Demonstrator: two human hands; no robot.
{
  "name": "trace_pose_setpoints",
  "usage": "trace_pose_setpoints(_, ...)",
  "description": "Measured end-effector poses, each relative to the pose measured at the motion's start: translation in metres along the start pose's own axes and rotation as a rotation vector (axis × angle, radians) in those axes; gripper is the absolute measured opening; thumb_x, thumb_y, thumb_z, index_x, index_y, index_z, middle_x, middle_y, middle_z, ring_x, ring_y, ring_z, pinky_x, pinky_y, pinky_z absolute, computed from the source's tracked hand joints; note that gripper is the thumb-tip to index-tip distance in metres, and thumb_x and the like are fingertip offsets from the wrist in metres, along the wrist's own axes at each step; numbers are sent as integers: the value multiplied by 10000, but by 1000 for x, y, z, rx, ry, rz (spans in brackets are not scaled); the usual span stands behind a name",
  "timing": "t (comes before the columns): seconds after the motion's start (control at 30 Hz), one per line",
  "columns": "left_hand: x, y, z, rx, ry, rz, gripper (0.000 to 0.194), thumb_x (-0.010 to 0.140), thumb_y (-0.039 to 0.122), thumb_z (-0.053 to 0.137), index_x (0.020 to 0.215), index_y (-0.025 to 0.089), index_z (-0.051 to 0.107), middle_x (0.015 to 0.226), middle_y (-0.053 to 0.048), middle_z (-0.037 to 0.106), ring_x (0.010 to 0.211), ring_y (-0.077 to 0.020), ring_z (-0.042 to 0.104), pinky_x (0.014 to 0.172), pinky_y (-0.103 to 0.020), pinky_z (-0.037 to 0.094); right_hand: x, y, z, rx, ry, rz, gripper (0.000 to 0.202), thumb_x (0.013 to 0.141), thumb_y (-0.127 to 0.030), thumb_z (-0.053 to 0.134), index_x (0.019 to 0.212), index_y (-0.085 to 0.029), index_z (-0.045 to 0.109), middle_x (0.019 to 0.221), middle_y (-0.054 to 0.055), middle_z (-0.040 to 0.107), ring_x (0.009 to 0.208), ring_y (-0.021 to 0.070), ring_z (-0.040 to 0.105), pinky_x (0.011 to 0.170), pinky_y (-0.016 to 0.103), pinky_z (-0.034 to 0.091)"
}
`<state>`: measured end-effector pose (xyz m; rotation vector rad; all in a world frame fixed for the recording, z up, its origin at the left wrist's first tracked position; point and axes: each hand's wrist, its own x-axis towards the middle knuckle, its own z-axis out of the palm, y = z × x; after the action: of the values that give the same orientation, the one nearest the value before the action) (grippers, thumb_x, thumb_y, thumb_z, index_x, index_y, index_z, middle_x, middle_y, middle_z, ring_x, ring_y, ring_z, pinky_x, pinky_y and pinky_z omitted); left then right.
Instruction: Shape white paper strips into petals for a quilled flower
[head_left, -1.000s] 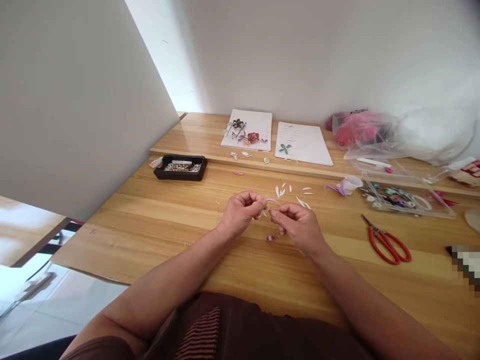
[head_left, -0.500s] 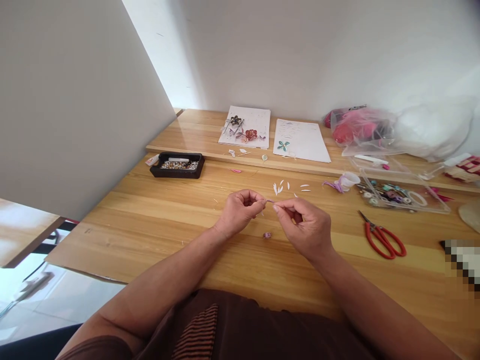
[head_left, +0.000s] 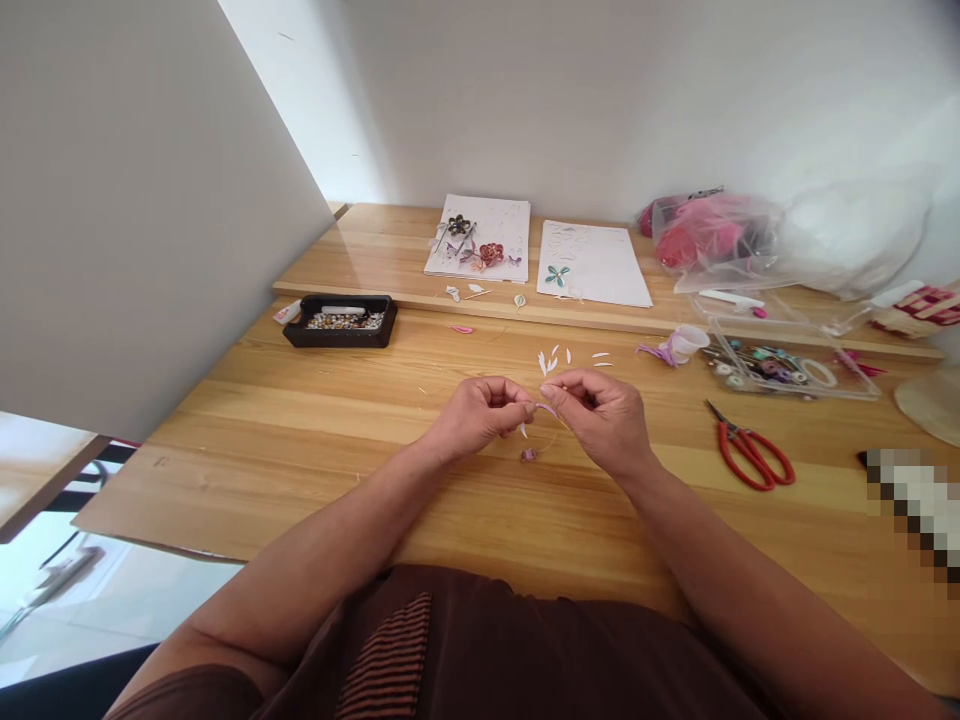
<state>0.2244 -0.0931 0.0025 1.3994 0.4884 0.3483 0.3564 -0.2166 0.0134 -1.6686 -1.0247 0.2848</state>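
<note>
Work at the center of the wooden table. I have the left hand closed in a pinch on a slim purple strip, thumb and forefinger gripping its near end. The strip arcs out toward the right hand. A narrow white petal hangs just under the left fingertips.

Right hand: thumb and forefinger pinched shut, just beside the strip. I cannot tell what lies between those tips (possibly fine thread, too thin for me to resolve).

Below the hands, a small purple bobbin lies on the wood. Loose white petals are scattered beyond the fingers; a pink petal sits farther left.

To the right I log red-handled scissors, tips pointing away from the person. Past them, a clear plastic box holds beads and small spools, with a white cup-like spool and purple thread near its left side. Far left, a black tray of beads.

On the raised shelf: one paper stack carrying a dark flower and a red flower, and a white sheet bearing a green flower.
</note>
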Motion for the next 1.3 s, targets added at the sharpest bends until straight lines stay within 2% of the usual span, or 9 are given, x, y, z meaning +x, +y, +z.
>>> trace_pose_setpoints(0.2,-1,1,0,-35,-19,0,231,714,326,781,732,134,655,680,-8,656,511,-60,491,504,-214,395,2,1,2,87,-19,62,151,798,-321,733,756,-176,739,555,-37,538,523,88,388,494,244,316)
trace_pose_setpoints(0.37,2,-3,1,-147,-13,43,265,714,360,801,732,134,663,669,0,648,498,-49,466,496,-207,376,4,7,8,359,-121,316,266,718,-421,799,737,-171,712,584,-23,601,471,68,399,440,223,316)
trace_pose_setpoints(0.47,4,-5,1,-205,69,70,289,702,374,809,717,135,648,636,11,627,483,-45,452,493,-203,368,0,6,14,420,-172,409,343,671,-474,830,709,-165,687,575,-17,618,423,61,415,391,208,341)
trace_pose_setpoints(0.6,5,-3,1,-182,235,113,304,673,382,815,727,139,640,638,14,629,510,-62,487,515,-207,404,-12,0,21,405,-214,419,351,687,-484,824,719,-159,695,642,11,659,437,86,501,430,255,511)
trace_pose_setpoints(0.73,4,1,0,-67,320,145,264,677,361,790,735,141,655,636,14,628,540,-81,511,528,-214,415,-21,-9,21,257,-209,261,257,784,-427,752,767,-173,715,642,13,648,499,124,565,484,276,565)
trace_pose_setpoints(0.83,3,3,0,65,285,165,213,687,319,772,717,137,666,654,3,647,568,-86,522,552,-215,413,-22,-15,15,66,-126,51,147,822,-325,704,760,-192,707,598,-5,624,467,103,504,438,223,469)
trace_pose_setpoints(0.97,0,2,0,148,66,141,190,711,297,759,713,132,665,630,16,615,547,-71,477,531,-208,360,-13,-17,4,-58,-29,-90,108,813,-280,701,752,-191,713,582,-13,599,493,99,458,460,229,385)
trace_pose_setpoints(1.1,-3,3,-1,59,-101,117,205,736,310,767,746,134,663,658,11,616,543,-62,464,526,-210,348,0,-6,0,68,-67,58,183,791,-343,728,721,-177,693,569,-19,584,503,94,434,471,236,344)
trace_pose_setpoints(1.3,0,3,0,-98,68,142,265,726,372,786,749,137,666,639,6,622,520,-64,472,520,-214,381,0,2,9,311,-220,275,346,719,-484,785,666,-173,644,539,-31,556,449,69,392,407,218,320)
